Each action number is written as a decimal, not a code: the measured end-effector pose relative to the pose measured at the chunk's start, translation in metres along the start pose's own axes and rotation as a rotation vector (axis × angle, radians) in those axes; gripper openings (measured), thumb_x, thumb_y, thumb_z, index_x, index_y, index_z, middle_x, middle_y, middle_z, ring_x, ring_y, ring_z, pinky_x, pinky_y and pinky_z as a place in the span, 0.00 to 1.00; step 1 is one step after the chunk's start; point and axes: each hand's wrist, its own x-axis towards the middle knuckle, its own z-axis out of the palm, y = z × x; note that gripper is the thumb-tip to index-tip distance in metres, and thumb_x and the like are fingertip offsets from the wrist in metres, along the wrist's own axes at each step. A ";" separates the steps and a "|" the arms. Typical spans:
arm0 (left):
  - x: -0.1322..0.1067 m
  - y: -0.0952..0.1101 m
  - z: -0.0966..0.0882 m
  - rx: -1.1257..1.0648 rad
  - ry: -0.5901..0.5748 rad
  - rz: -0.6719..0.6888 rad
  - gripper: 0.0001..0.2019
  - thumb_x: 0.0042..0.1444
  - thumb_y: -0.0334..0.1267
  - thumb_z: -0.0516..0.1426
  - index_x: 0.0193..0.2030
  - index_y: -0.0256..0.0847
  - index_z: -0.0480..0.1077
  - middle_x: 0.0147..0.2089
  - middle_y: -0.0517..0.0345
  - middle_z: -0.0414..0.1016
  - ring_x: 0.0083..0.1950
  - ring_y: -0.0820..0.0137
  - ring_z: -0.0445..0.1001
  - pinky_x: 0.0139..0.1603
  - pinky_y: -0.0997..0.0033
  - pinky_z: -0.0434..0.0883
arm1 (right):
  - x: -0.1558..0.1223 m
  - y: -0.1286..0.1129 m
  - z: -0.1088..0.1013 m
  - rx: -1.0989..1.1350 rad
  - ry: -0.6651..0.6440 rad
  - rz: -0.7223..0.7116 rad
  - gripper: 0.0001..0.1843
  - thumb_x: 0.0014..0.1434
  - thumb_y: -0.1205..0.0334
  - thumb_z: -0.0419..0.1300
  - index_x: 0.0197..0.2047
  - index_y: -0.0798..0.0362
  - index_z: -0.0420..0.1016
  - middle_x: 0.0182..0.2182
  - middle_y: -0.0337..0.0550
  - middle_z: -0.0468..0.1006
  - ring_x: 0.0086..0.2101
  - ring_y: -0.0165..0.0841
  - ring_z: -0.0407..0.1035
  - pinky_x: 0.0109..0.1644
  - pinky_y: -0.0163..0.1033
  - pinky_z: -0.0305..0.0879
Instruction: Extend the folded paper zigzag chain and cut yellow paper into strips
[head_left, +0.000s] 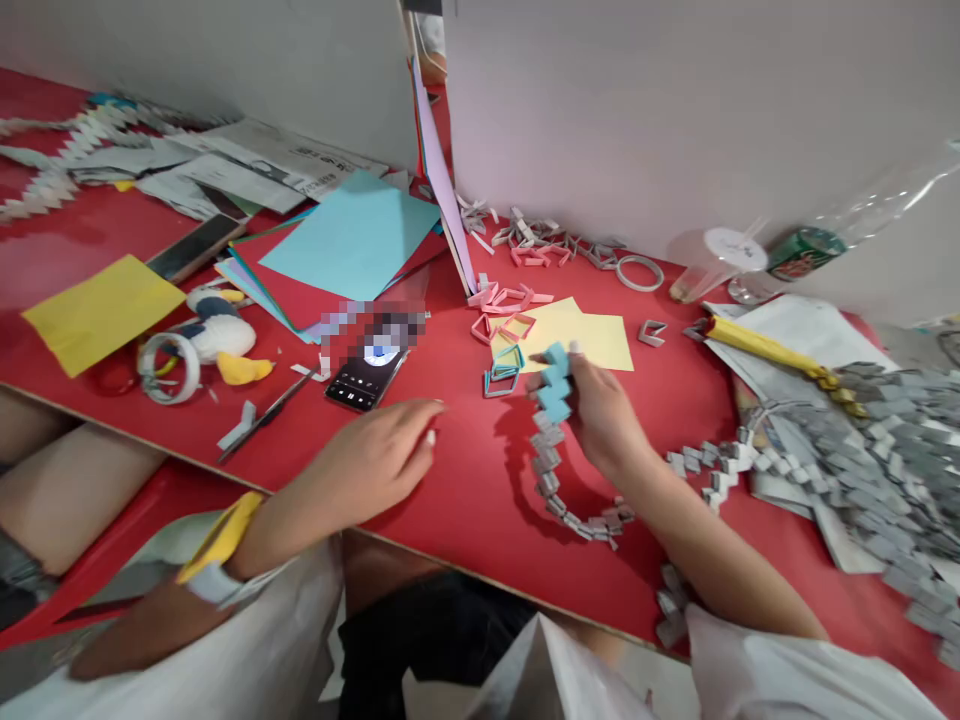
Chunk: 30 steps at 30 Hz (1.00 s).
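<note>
A zigzag folded-paper chain [546, 455] hangs from my right hand [604, 410], whose fingers are closed on its light-blue end [553, 385]. The grey links curve down onto the red table and pass behind my forearm. Loose blue folded strips [504, 372] lie just left of that hand, near pink folded strips [517, 300] and pale yellow paper sheets [607, 340]. My left hand [390, 450] rests at the table's front edge, fingers loosely bent and apart, with nothing visible in them. A lit phone [369, 375] lies just beyond it.
On the right, a large pile of grey chain [892, 480] covers newspaper beside a closed yellow umbrella [780, 360]. A plastic cup [724, 262] and tape ring [640, 273] stand behind. Leftward are scissors [266, 415], a white tape roll [169, 368], a plush toy [217, 335] and blue paper [356, 235].
</note>
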 end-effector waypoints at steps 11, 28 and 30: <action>0.109 0.026 0.075 0.223 0.020 -0.009 0.14 0.66 0.41 0.48 0.51 0.35 0.67 0.45 0.42 0.69 0.34 0.65 0.72 0.26 0.69 0.60 | -0.021 -0.056 -0.031 -0.217 0.021 -0.201 0.32 0.53 0.31 0.55 0.40 0.53 0.75 0.21 0.39 0.72 0.19 0.28 0.65 0.15 0.32 0.48; 0.087 0.030 0.070 -0.569 0.326 0.302 0.04 0.63 0.35 0.55 0.39 0.41 0.71 0.36 0.56 0.75 0.40 0.70 0.69 0.42 0.68 0.68 | -0.034 0.032 -0.035 -0.128 0.200 -0.082 0.15 0.52 0.51 0.67 0.34 0.51 0.69 0.24 0.32 0.68 0.24 0.24 0.61 0.27 0.31 0.58; 0.083 0.033 0.069 -0.471 0.350 0.381 0.05 0.62 0.31 0.55 0.40 0.42 0.71 0.37 0.55 0.75 0.40 0.68 0.68 0.42 0.66 0.67 | -0.034 0.032 -0.035 -0.071 0.228 -0.056 0.15 0.52 0.51 0.67 0.31 0.51 0.68 0.22 0.30 0.65 0.22 0.23 0.59 0.27 0.31 0.57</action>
